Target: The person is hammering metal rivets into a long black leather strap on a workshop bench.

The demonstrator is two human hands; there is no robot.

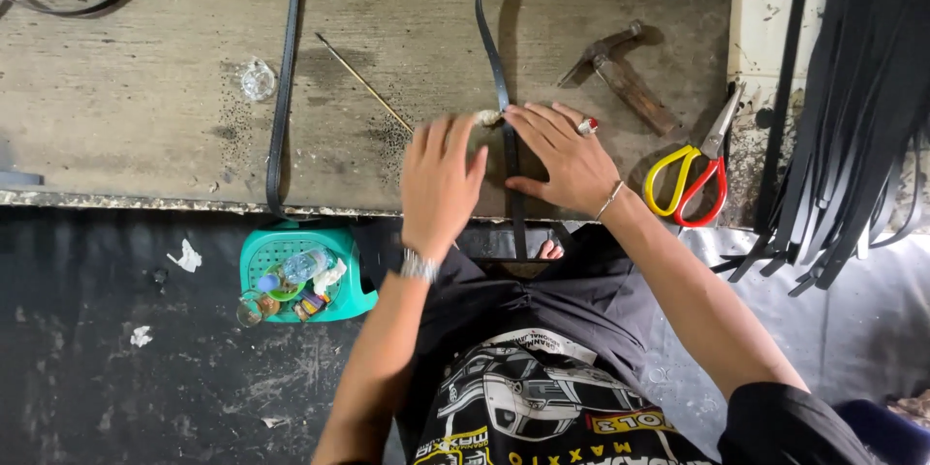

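Note:
A long black strap (496, 58) lies on the worn workbench (145, 87), running from the far edge toward me and over the near edge. My right hand (562, 160), wearing a ring and a bracelet, lies flat with fingers spread and presses on the strap. My left hand (441, 179), with a watch at the wrist, rests palm down just left of the strap, fingers apart. A small pale object (489, 118) sits at the fingertips of both hands, beside the strap.
A hammer (620, 73) lies right of the strap. Scissors with red and yellow handles (693, 174) lie further right. A second black strap (284, 77) and a thin stick (363, 82) lie to the left. Several black straps (852, 107) hang at right. A green basket (300, 271) stands below.

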